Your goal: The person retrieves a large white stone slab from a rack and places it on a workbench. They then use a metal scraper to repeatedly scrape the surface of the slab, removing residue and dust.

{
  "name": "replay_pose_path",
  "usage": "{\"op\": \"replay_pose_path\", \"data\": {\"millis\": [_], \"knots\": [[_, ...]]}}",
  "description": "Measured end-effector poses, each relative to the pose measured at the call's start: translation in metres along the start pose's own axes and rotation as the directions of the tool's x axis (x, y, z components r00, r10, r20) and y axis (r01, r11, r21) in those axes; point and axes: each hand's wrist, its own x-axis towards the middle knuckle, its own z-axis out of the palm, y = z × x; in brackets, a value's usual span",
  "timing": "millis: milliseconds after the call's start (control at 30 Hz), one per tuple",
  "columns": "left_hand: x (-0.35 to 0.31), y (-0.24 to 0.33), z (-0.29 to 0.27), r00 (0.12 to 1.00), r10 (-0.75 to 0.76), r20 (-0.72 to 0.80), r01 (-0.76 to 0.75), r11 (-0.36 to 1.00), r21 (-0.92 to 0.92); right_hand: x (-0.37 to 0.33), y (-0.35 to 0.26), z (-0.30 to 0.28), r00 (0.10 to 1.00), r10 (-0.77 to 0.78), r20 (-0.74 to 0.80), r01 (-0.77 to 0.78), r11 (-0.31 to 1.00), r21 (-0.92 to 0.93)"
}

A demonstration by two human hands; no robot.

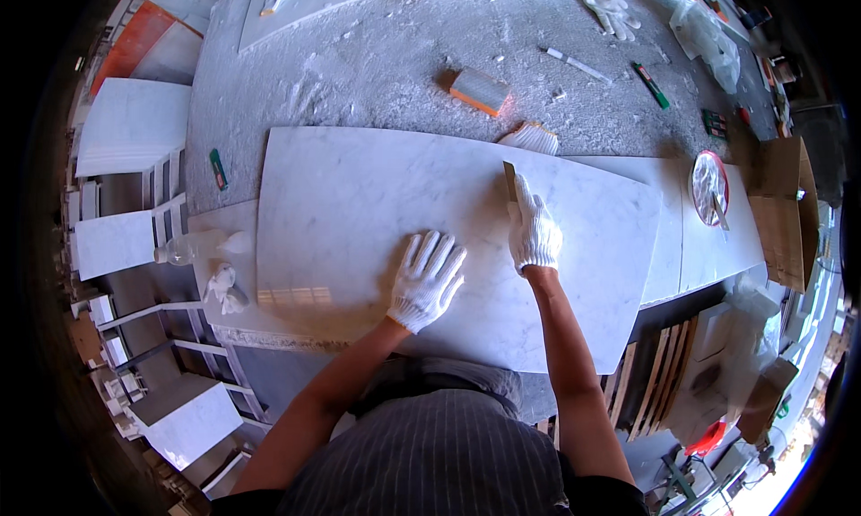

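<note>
A large white marble slab (359, 184) with faint grey veins lies in front of me. My left hand (427, 278), in a white knitted glove, rests flat on it near the front edge, fingers spread. Farther right, my right hand (534, 231), gloved the same way, is closed around a thin flat scraper blade (510, 180) that points away from me over the slab. The handle end of the scraper is hidden in the glove. Just beyond the slab's far edge lies a loose white glove (531, 137), partly covered by the slab.
An orange-edged sanding block (482, 91), a white marker (578, 65) and a green pen-shaped tool (650, 85) lie on the dusty table (377, 76). At right are a round tub (709, 188) and a cardboard box (778, 211); at left, a plastic bottle (190, 248).
</note>
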Motion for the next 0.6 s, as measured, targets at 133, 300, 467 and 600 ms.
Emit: {"op": "replay_pose_path", "data": {"millis": [133, 300, 467, 600], "knots": [[0.002, -0.001, 0.000, 1.000, -0.007, 0.029, 0.007, 1.000, -0.002, 0.014, -0.003, -0.001, 0.997, -0.065, 0.052, 0.066, 0.998, -0.021], [-0.001, -0.004, 0.003, 1.000, -0.019, 0.002, 0.019, 1.000, -0.002, 0.017, 0.017, -0.015, 0.985, -0.063, 0.159, 0.065, 0.998, -0.013], [0.004, -0.003, 0.003, 0.999, 0.000, 0.042, 0.000, 1.000, -0.001, 0.028, -0.003, 0.004, 0.973, -0.232, 0.008, 0.233, 0.971, -0.060], [0.006, -0.004, 0.001, 0.997, -0.006, 0.076, 0.006, 1.000, 0.000, 0.037, -0.015, 0.010, 0.961, -0.264, 0.086, 0.265, 0.964, -0.004]]}}
